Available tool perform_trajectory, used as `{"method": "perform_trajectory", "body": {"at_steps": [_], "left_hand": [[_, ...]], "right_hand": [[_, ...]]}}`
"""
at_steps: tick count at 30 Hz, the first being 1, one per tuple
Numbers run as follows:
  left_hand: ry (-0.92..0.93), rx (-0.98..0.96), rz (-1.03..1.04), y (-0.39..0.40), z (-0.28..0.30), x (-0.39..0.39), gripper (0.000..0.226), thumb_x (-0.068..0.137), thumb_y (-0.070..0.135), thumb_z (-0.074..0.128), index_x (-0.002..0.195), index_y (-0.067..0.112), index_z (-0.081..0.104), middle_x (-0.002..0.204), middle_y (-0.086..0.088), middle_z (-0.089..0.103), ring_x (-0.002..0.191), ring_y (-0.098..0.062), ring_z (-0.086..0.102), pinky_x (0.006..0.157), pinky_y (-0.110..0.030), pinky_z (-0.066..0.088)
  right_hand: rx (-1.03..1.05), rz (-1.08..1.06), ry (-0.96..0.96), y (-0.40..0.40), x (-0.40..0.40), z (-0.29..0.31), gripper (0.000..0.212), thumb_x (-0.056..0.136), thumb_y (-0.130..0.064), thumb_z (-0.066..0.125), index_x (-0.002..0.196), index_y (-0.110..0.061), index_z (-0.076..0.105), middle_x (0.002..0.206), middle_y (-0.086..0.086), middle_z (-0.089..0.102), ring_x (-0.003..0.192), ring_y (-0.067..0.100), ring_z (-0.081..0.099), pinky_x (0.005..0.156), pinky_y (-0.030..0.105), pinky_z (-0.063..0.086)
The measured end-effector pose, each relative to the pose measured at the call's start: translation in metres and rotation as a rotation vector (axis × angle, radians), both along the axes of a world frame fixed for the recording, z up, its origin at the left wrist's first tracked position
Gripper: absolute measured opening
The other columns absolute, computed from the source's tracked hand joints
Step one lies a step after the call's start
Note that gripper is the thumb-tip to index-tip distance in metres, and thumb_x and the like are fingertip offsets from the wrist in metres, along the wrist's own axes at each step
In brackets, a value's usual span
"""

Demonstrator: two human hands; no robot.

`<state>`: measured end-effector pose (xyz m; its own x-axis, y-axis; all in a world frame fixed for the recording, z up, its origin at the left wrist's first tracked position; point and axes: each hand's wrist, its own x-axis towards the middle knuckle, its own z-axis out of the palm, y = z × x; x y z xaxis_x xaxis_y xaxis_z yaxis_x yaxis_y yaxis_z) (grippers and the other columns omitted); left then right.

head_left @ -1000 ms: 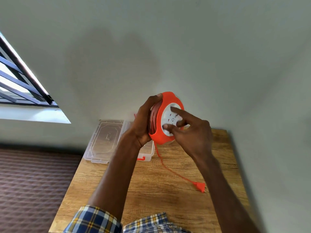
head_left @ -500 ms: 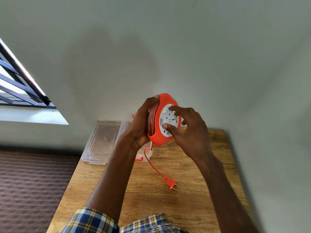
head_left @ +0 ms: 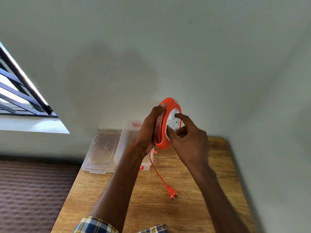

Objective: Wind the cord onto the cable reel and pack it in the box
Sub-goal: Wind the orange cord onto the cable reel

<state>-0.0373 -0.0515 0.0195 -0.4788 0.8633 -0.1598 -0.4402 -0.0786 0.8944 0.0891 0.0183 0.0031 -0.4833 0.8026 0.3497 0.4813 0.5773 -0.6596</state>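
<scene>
- Left hand [head_left: 148, 130] grips the orange cable reel [head_left: 170, 123] by its rim and holds it upright in the air above the far end of the table [head_left: 193, 190]; its thumb lies on the top edge.
- Right hand [head_left: 188, 140] works the reel's white centre face, with the forefinger and thumb pressed onto it and the other fingers curled underneath; I judge it is turning the hub to wind.
- Most of the cord [head_left: 157, 172] looks wound already: red coils fill the groove between the reel's flanges. A short tail hangs from the reel's lower edge and trails across the table to the plug [head_left: 172, 193], which lies flat on the wood.
- Left to do, by my reading: draw in that last stretch, then set the reel in the box.
- Clear plastic box [head_left: 148, 163] sits at the table's far left, mostly hidden behind the left forearm, so I cannot tell what it contains. Its transparent lid [head_left: 104, 148] lies open just beside it with nothing on it.
</scene>
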Motion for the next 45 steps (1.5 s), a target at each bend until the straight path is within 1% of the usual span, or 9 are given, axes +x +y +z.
{"method": "perform_trajectory", "body": {"at_steps": [8, 12, 15, 21, 25, 29, 38, 43, 45], "left_hand": [[-0.121, 0.107, -0.001, -0.002, -0.006, -0.002, 0.045, 0.093, 0.053, 0.055, 0.109, 0.024, 0.085, 0.116, -0.013, 0.080, 0.102, -0.029, 0.078, 0.079, -0.039, 0.065], [-0.074, 0.107, -0.023, -0.002, -0.007, 0.003, 0.047, 0.086, 0.058, 0.064, 0.112, 0.023, 0.084, 0.117, -0.013, 0.079, 0.102, -0.028, 0.078, 0.082, -0.040, 0.064], [-0.033, 0.107, -0.023, -0.002, -0.007, 0.005, 0.048, 0.089, 0.059, 0.059, 0.113, 0.026, 0.084, 0.118, -0.012, 0.079, 0.104, -0.028, 0.077, 0.085, -0.037, 0.064], [-0.164, 0.109, -0.051, -0.005, -0.007, -0.010, 0.051, 0.097, 0.060, 0.055, 0.120, 0.022, 0.081, 0.123, -0.013, 0.077, 0.107, -0.029, 0.077, 0.085, -0.042, 0.063], [-0.257, 0.095, -0.067, -0.005, -0.014, -0.018, 0.060, 0.100, 0.061, 0.052, 0.133, 0.015, 0.072, 0.130, -0.019, 0.071, 0.116, -0.036, 0.071, 0.096, -0.049, 0.059], [-0.294, 0.094, -0.094, -0.005, -0.019, -0.020, 0.062, 0.099, 0.061, 0.053, 0.135, 0.015, 0.071, 0.130, -0.020, 0.071, 0.115, -0.037, 0.071, 0.095, -0.050, 0.060], [-0.288, 0.109, -0.060, -0.005, -0.019, -0.018, 0.057, 0.101, 0.058, 0.052, 0.129, 0.014, 0.075, 0.125, -0.019, 0.074, 0.109, -0.036, 0.073, 0.090, -0.048, 0.062], [-0.224, 0.063, -0.040, 0.000, -0.015, -0.009, 0.060, 0.098, 0.057, 0.051, 0.133, 0.013, 0.070, 0.126, -0.020, 0.074, 0.106, -0.034, 0.075, 0.090, -0.048, 0.063], [-0.190, 0.030, -0.035, 0.000, -0.015, -0.008, 0.062, 0.099, 0.057, 0.049, 0.138, 0.013, 0.066, 0.128, -0.020, 0.074, 0.107, -0.034, 0.074, 0.091, -0.048, 0.063]], "right_hand": [[0.053, -0.025, 0.017, -0.001, -0.001, 0.003, 0.065, 0.083, -0.071, 0.065, 0.139, -0.040, 0.055, 0.098, -0.010, 0.079, 0.082, 0.007, 0.073, 0.068, 0.024, 0.059], [-0.419, -0.103, 0.281, -0.003, -0.017, 0.008, 0.049, 0.077, -0.065, 0.072, 0.111, -0.029, 0.067, 0.100, -0.001, 0.079, 0.077, 0.008, 0.073, 0.059, 0.025, 0.058], [-0.805, -0.107, 0.456, -0.002, -0.025, 0.016, 0.045, 0.085, -0.061, 0.066, 0.097, -0.018, 0.067, 0.070, 0.003, 0.076, 0.054, 0.006, 0.068, 0.053, 0.026, 0.046], [-0.061, 0.009, 0.167, 0.007, -0.003, 0.011, 0.034, 0.092, -0.053, 0.068, 0.115, -0.029, 0.061, 0.104, -0.009, 0.073, 0.088, 0.008, 0.069, 0.067, 0.022, 0.053], [0.049, 0.250, -0.116, 0.013, 0.007, 0.005, 0.060, 0.087, -0.057, 0.071, 0.141, -0.044, 0.049, 0.136, -0.004, 0.056, 0.123, 0.015, 0.052, 0.083, 0.028, 0.051], [0.190, 0.146, -0.201, 0.010, 0.003, 0.004, 0.069, 0.083, -0.068, 0.065, 0.145, -0.048, 0.043, 0.127, -0.004, 0.063, 0.116, 0.018, 0.055, 0.072, 0.027, 0.048], [0.017, 0.082, -0.005, 0.003, -0.004, 0.004, 0.071, 0.075, -0.069, 0.075, 0.140, -0.050, 0.053, 0.113, -0.012, 0.076, 0.094, 0.006, 0.071, 0.065, 0.012, 0.045], [-0.559, -0.113, 0.321, -0.001, -0.020, 0.006, 0.055, 0.070, -0.061, 0.083, 0.118, -0.037, 0.071, 0.125, -0.006, 0.073, 0.095, 0.010, 0.072, 0.076, 0.031, 0.061], [-0.497, -0.096, 0.198, 0.002, -0.018, 0.009, 0.055, 0.076, -0.064, 0.078, 0.121, -0.035, 0.069, 0.128, -0.003, 0.072, 0.100, 0.016, 0.073, 0.077, 0.029, 0.060]]}}
